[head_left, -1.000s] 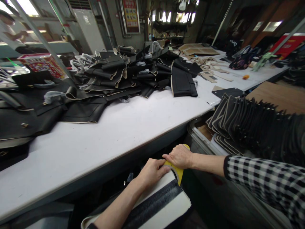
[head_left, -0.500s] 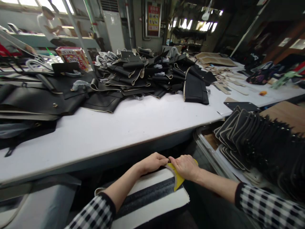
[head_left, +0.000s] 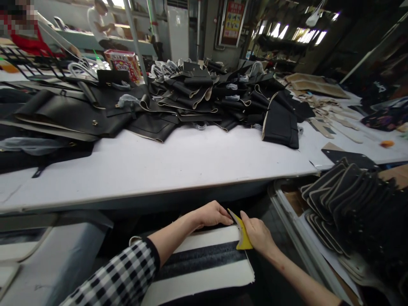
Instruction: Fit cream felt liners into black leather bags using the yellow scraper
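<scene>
Below the table edge lies a cream panel with a broad black stripe (head_left: 219, 272), its right end toward my right hand. My left hand (head_left: 213, 213) is closed, fingers pinched at the panel's far right corner; what lies under the fingertips is partly hidden. In my right hand (head_left: 259, 233) is a curved yellow piece with a pale inner face (head_left: 245, 241), gripped between thumb and fingers. This piece stands across the panel's right end, its upper tip close to my left fingertips.
A white table (head_left: 191, 157) runs across, bearing heaped black leather-like bag pieces (head_left: 191, 89). At right, a bin (head_left: 287, 204) holds stacked dark flaps (head_left: 344, 195). A grey-covered surface (head_left: 76, 250) is at left. A person (head_left: 100, 25) sits far behind.
My right hand has shifted back and right on the yellow piece, showing more of it. My left hand stays near the panel corner. The view has turned left.
</scene>
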{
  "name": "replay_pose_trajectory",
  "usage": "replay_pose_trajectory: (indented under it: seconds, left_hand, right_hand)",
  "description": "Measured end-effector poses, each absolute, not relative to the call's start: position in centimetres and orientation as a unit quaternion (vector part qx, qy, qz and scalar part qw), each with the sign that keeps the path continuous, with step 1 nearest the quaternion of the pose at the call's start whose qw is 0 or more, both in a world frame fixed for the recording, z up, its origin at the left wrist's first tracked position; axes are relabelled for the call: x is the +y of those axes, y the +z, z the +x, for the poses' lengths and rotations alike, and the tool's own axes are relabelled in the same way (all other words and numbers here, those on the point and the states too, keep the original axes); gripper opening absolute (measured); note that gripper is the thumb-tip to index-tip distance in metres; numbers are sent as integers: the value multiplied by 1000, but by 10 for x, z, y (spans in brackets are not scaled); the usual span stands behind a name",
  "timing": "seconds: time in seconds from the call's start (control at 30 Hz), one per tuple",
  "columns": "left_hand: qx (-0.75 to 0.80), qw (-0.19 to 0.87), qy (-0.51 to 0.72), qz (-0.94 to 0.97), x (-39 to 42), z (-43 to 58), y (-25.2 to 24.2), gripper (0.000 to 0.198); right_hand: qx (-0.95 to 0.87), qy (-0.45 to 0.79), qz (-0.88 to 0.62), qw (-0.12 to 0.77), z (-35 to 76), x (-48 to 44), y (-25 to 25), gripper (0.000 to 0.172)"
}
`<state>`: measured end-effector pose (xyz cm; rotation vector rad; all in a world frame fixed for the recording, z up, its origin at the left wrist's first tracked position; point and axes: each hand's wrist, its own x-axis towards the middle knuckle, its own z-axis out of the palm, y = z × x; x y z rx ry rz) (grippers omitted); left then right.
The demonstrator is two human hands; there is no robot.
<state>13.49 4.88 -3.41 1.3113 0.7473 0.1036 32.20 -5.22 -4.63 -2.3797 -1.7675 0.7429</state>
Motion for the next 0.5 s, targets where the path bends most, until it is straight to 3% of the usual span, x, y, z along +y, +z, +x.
replay_pose_trajectory:
  seconds: [0.2, 0.4, 0.5]
  left_hand:
    - [362, 662, 16, 657, 50, 142, -38, 32]
    - [390, 580, -4, 716, 50, 146, -34, 71]
    - [403, 550, -4, 732, 46, 147, -31, 77]
  right_hand:
    - [-607, 192, -771, -13, 324, -39, -42, 78]
    - [-640, 163, -748, -68, 322, -31, -41, 76]
    - [-698, 133, -694, -115, 329, -29, -46, 52]
